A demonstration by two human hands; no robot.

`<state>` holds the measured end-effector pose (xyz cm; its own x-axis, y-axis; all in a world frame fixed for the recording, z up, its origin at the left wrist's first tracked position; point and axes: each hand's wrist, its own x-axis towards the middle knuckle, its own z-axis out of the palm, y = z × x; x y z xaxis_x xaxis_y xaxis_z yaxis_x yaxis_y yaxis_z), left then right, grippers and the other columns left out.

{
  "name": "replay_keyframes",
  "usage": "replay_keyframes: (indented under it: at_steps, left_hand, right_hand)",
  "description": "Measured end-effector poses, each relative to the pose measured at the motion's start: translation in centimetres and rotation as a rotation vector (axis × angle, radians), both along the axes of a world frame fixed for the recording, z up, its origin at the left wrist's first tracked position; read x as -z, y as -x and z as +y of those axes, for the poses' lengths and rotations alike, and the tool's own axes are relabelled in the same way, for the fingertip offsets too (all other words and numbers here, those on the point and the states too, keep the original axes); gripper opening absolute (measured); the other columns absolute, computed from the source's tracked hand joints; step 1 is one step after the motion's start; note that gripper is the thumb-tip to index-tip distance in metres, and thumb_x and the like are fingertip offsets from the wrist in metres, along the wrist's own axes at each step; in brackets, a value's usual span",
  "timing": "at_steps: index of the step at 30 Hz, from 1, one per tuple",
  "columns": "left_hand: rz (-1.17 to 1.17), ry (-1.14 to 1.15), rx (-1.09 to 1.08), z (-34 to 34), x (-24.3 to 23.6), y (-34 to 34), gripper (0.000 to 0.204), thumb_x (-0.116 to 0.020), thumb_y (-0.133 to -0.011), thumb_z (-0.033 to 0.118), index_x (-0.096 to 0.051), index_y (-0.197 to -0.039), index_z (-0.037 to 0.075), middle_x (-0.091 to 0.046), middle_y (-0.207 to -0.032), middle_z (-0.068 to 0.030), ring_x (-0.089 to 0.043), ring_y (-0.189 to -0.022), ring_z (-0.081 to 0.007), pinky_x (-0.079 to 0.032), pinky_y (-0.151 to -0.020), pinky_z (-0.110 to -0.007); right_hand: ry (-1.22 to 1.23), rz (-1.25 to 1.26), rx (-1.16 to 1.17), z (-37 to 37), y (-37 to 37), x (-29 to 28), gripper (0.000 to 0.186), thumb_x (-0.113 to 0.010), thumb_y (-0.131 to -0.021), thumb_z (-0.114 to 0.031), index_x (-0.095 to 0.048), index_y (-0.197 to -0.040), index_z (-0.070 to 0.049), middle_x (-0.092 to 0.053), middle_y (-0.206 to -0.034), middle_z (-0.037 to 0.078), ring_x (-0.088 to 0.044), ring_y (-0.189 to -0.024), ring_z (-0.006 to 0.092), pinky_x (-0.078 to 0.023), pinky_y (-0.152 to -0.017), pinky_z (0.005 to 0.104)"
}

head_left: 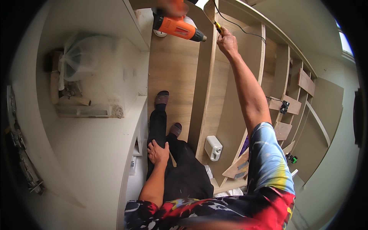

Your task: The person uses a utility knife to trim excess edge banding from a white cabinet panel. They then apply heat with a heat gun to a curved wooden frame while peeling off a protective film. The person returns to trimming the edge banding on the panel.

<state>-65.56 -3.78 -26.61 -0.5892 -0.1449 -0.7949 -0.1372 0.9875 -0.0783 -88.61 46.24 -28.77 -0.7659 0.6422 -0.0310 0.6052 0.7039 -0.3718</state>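
Note:
My right hand (227, 43) reaches forward along a long pale-edged board (209, 80) of the wooden frame, gripping a scraper (217, 27) with a yellow and black handle and a wide blade at the board's far end. An orange heat gun (177, 27) is just left of it, nozzle toward the scraper; a blurred patch hides its upper part, so I cannot tell what supports it. A black cable (241, 27) arcs over the frame. My left hand (157, 152) lies on my dark-trousered left leg, fingers spread.
A white cabinet (84, 153) on the left holds a clear plastic bag (82, 57) and offcuts. A small white radiator-like object (213, 148) lies low inside the frame. Small boards (306, 81) and black tools (284, 107) are on the frame at right; a large panel (327, 111) leans beyond.

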Motion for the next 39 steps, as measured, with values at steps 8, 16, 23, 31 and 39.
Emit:
replay_keyframes:
  at_steps: [8,16,23,31,39]
  left_hand:
    - [0.041,-0.005,-0.028,0.2,0.3,0.3,0.069,-0.070,-0.094,0.049,-0.053,-0.143,0.005,-0.054,-0.143,-0.0184,-0.054,-0.133,-0.0418,-0.051,-0.107,-0.051]
    - [0.062,-0.010,-0.052,0.8,0.1,-0.7,0.070,-0.072,-0.092,0.047,-0.054,-0.144,0.004,-0.055,-0.143,-0.0183,-0.054,-0.132,-0.0427,-0.050,-0.108,-0.051]
    - [0.049,-0.005,-0.072,0.9,0.1,-0.9,0.070,-0.072,-0.092,0.046,-0.052,-0.146,0.005,-0.053,-0.146,-0.0179,-0.053,-0.134,-0.0410,-0.050,-0.108,-0.051]
    - [0.039,0.006,-0.018,0.8,-0.2,-0.7,0.070,-0.069,-0.095,0.047,-0.049,-0.147,0.005,-0.052,-0.146,-0.0169,-0.051,-0.137,-0.0415,-0.052,-0.108,-0.052]
    - [0.044,-0.002,-0.017,0.6,0.1,-0.5,0.068,-0.069,-0.095,0.046,-0.051,-0.146,0.005,-0.052,-0.145,-0.0172,-0.052,-0.136,-0.0410,-0.052,-0.106,-0.051]
  right_hand:
    - [0.010,-0.197,0.040,-1.1,1.2,-0.2,0.042,-0.047,-0.096,-0.015,-0.065,-0.134,-0.012,-0.072,-0.114,0.027,-0.068,-0.110,0.0475,-0.054,-0.097,0.0553]
    - [0.009,-0.178,0.011,-1.2,1.6,-0.1,0.043,-0.048,-0.095,-0.012,-0.066,-0.134,-0.010,-0.072,-0.116,0.029,-0.068,-0.113,0.0470,-0.054,-0.098,0.0552]
    - [-0.002,-0.169,0.011,-0.9,0.5,0.4,0.042,-0.049,-0.093,-0.011,-0.067,-0.131,-0.007,-0.071,-0.118,0.030,-0.067,-0.115,0.0461,-0.053,-0.100,0.0549]
    - [0.020,-0.168,-0.016,-1.8,0.9,-0.4,0.040,-0.052,-0.092,-0.010,-0.069,-0.128,-0.007,-0.071,-0.116,0.031,-0.067,-0.114,0.0474,-0.053,-0.101,0.0543]
    - [-0.028,-0.093,-0.060,-2.5,-0.8,0.4,0.039,-0.052,-0.094,-0.011,-0.067,-0.129,-0.004,-0.073,-0.108,0.031,-0.069,-0.110,0.0491,-0.055,-0.098,0.0554]
